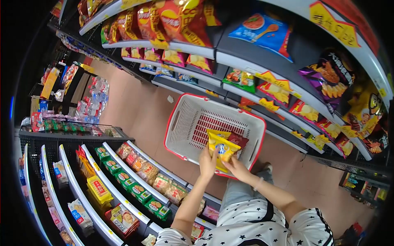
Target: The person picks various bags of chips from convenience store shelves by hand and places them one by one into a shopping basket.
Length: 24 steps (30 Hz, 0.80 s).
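A yellow snack bag (223, 149) with a blue and white print is held over the near part of a shopping basket. My left hand (208, 163) grips its left side, and my right hand (238, 169) has its lower right corner. Just behind it, a dark red bag (239, 140) shows in part, along with more yellow packaging; whether these touch the held bag I cannot tell. The white basket (184, 123) has slotted walls, a red rim and a red slotted bottom. What supports the basket is hidden.
On the right, tiered shelves (254, 61) carry bagged chips with yellow price tags. At lower left, another shelf unit (92, 162) holds green boxes (131, 186) and packaged biscuits. Tiled floor (135, 98) runs between them. Bottled drinks (96, 100) stand farther back.
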Tool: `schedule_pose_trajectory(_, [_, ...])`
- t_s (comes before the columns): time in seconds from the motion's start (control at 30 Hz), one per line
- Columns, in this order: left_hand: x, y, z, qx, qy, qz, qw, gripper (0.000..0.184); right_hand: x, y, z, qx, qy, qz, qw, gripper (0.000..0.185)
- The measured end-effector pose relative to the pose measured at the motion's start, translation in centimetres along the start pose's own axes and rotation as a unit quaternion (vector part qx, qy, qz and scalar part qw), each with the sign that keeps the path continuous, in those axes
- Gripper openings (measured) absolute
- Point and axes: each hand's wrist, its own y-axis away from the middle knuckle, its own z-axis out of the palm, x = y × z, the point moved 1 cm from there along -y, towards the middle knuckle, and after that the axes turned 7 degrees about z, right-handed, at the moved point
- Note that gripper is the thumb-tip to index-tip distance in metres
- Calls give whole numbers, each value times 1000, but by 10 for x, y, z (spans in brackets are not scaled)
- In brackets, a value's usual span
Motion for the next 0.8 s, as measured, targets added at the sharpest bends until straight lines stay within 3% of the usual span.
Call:
schedule_pose_trajectory(0.13, [-88,-30,22,-45,-62,-62,995,46,24,-69,35,49,153,93,983,62])
schedule_pose_trajectory(0.2, [-133,-28,52,-170,-123,-130,969,57,49,-90,41,12,289,252,923,69])
schedule_pose_trajectory(0.3, [-130,-26,61,-227,-194,-154,942,72,80,-100,45,20,305,297,905,65])
schedule_pose_trajectory(0.4, [-119,-30,63,-212,-260,-128,933,67,61,-90,32,21,305,300,904,63])
schedule_pose_trajectory(0.43, [-109,-28,60,-210,-258,-123,935,67,69,-89,28,26,306,299,904,63])
schedule_pose_trajectory(0.5, [-91,-20,48,-129,-278,-55,950,66,83,-83,20,23,314,209,926,57])
schedule_pose_trajectory(0.57, [-91,-8,43,-25,-219,83,972,65,68,-66,5,79,278,165,943,49])
schedule_pose_trajectory(0.6, [-84,3,38,51,-187,155,969,57,64,-48,-7,108,228,57,966,46])
schedule_pose_trajectory(0.63, [-65,11,27,-27,-152,86,984,54,43,-23,-24,123,157,52,979,46])
schedule_pose_trajectory(0.67, [-52,30,23,36,-132,89,987,51,51,-10,-38,122,151,31,981,46])
schedule_pose_trajectory(0.7, [-38,43,21,38,-79,45,995,51,57,4,-56,133,197,-64,969,43])
schedule_pose_trajectory(0.73, [-25,56,18,44,-26,1,999,51,27,31,-82,106,68,18,992,36])
schedule_pose_trajectory(0.8, [-9,81,27,82,-105,117,984,42,17,67,-120,176,-26,25,984,36])
